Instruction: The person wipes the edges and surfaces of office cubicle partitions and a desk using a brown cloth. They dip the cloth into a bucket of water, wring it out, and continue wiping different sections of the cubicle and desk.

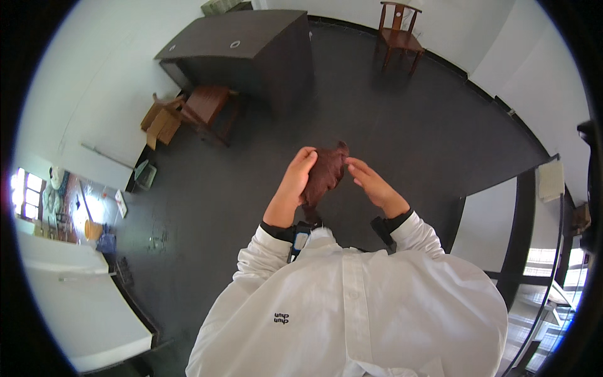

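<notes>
A bunched dark reddish-brown cloth [325, 172] is held up in front of my chest. My left hand [297, 176] grips its left side, thumb on top, with part of the hand hidden by the fabric. A loose tail of the cloth hangs down toward my left wrist. My right hand [374, 181] is at the cloth's right edge, fingers extended; whether the fingertips touch the fabric I cannot tell. Dark bands circle both wrists, and the left one carries a small device [301, 239].
A dark desk [235, 33] stands ahead to the left, with a wooden chair [207, 103] and an opened cardboard box [162, 125] beside it. Another wooden chair [400, 40] is near the far wall. A dustpan [145, 174] lies left. White panels [487, 221] stand right on the dark floor [400, 118].
</notes>
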### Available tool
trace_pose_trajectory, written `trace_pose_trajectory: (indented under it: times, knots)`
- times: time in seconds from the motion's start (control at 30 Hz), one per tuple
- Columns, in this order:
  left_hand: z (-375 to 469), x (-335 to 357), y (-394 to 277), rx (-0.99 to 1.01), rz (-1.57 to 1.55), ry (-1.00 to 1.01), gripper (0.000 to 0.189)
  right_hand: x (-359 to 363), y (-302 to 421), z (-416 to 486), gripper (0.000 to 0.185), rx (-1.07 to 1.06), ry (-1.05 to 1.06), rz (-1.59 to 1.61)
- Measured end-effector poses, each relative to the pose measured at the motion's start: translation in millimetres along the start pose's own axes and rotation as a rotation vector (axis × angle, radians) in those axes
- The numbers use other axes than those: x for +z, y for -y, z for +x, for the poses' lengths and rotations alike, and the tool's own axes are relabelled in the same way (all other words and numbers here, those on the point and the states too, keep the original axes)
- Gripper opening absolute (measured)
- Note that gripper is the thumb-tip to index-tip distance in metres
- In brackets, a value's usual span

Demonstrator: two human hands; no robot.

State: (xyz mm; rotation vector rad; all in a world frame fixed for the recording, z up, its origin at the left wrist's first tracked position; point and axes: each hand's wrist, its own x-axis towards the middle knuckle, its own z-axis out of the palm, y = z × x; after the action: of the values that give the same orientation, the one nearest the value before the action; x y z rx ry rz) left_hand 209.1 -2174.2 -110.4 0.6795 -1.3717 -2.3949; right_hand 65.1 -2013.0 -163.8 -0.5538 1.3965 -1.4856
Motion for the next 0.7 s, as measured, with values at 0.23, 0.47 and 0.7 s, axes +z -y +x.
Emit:
trace_pose_trajectory:
  times: [0.23,0.47,0.7]
  knots:
    - [163.6,-8.5,-66.6,-0.046,0.141,0.226,0.019,-45.8,56.2,126.3,0.041,-0.122,0.104,0.204]
    - [323.1,-1.1,-83.4,-0.071,0.415,0.224,0.032,-123.8,98.0,239.9,0.030,-0.375,-0.203,0.172]
    - [497.2,26.7,-100.1,-0.126,0.399,0.223,0.022,-222.0,173.4,380.0,0.026,-0.505,-0.276,0.011]
